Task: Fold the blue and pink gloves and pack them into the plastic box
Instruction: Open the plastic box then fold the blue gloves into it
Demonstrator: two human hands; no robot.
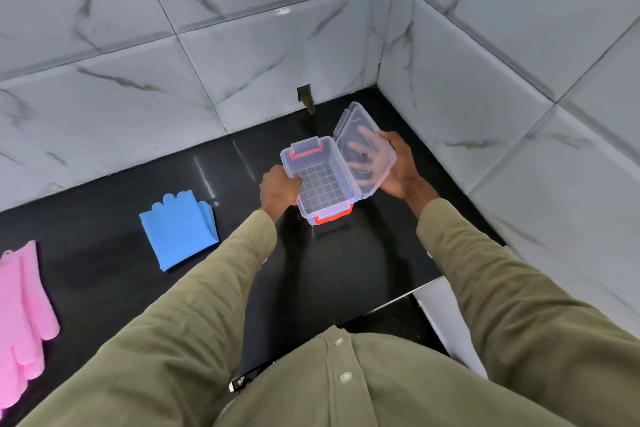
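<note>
A clear plastic box with orange latches is held just above the black counter, near the corner of the walls. Nothing lies inside it; its floor shows a grid pattern. My left hand grips the box's left wall. My right hand holds the hinged clear lid swung open to the right, fingers spread behind it. The blue gloves lie folded in a flat stack on the counter to the left. Unfolded pink gloves lie flat at the far left edge, partly cut off.
The black counter meets marble-tiled walls at the back and on the right. A small dark hole shows in the back wall above the box. The counter's front edge runs near my body.
</note>
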